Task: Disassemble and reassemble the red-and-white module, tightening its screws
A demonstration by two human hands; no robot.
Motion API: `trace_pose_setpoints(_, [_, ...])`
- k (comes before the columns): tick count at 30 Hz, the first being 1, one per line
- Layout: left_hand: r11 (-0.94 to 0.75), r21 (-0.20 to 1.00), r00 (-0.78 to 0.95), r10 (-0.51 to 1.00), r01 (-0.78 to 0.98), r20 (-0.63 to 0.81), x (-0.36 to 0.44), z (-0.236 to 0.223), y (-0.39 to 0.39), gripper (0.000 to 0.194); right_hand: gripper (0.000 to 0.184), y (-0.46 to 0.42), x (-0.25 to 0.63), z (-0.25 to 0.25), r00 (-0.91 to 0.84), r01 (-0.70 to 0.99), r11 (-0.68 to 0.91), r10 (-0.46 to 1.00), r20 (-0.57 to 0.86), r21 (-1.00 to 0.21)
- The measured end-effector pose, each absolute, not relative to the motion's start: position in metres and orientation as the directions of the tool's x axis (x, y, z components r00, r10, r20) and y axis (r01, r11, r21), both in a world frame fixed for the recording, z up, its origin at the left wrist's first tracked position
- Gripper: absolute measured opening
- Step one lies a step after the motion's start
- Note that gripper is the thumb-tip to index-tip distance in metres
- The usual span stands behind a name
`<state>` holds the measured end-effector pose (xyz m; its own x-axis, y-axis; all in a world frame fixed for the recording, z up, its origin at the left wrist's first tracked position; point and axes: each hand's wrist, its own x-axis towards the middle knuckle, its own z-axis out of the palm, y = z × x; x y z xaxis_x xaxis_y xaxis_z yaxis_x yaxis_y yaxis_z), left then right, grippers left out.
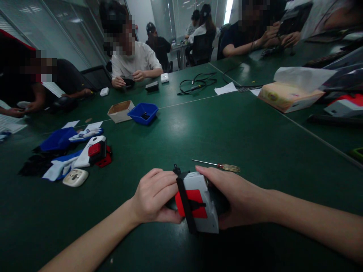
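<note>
White-and-red device (197, 195) is held up at the lower centre of the frame, over the green counter (269, 143), the broadest thing I can see from where I stand. Next in size come the hands: the right hand (241, 198) wraps the device's right side, thumb along the top, and the left hand (154, 196) closes round its left side, fingers curled near the black bar (187, 207). It looks rigid and fairly light to me, the smooth shell perhaps a little slippery, the thin black catch (197, 205) probably easiest to snap. I'd grip it by the two outer sides, as both hands do, and keep pressure off the red panel (202, 214). A blue tray (134, 118) sits well apart, upper left of centre. Slimmest of all, a screwdriver (224, 166) lies just beyond the device, near mid-frame.
</note>
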<state>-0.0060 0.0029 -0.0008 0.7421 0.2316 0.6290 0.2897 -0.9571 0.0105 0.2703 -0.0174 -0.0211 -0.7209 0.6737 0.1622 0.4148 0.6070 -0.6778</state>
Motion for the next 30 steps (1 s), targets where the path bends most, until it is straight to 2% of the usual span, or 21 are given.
trace_pose_setpoints(6, [-0.956, -0.01, 0.741, 0.22, 0.293, 0.634, -0.005, 0.002, 0.002, 0.046, 0.11, -0.017, 0.268, -0.016, -0.711, 0.428, 0.614, 0.681, 0.172, -0.663])
trace_pose_setpoints(10, [-0.958, -0.017, 0.755, 0.216, 0.288, 0.619, -0.007, -0.001, 0.001, 0.051, 0.108, -0.017, 0.269, -0.016, -0.713, 0.419, 0.626, 0.675, 0.188, -0.658])
trace_pose_setpoints(21, [-0.939, 0.163, 0.736, 0.339, 0.302, 0.586, -0.004, -0.003, 0.001, 0.044, 0.139, -0.02, 0.273, -0.024, -0.662, 0.325, 0.757, 0.611, 0.435, -0.567])
trace_pose_setpoints(26, [-0.913, 0.303, 0.716, 0.403, 0.273, 0.569, -0.004, -0.011, -0.003, 0.055, 0.154, -0.019, 0.273, -0.026, -0.664, 0.273, 0.762, 0.591, 0.458, -0.588])
trace_pose_setpoints(30, [-0.926, 0.287, 0.707, 0.374, 0.245, 0.601, -0.004, -0.013, -0.003, 0.052, 0.149, -0.019, 0.274, -0.028, -0.675, 0.254, 0.731, 0.603, 0.426, -0.633])
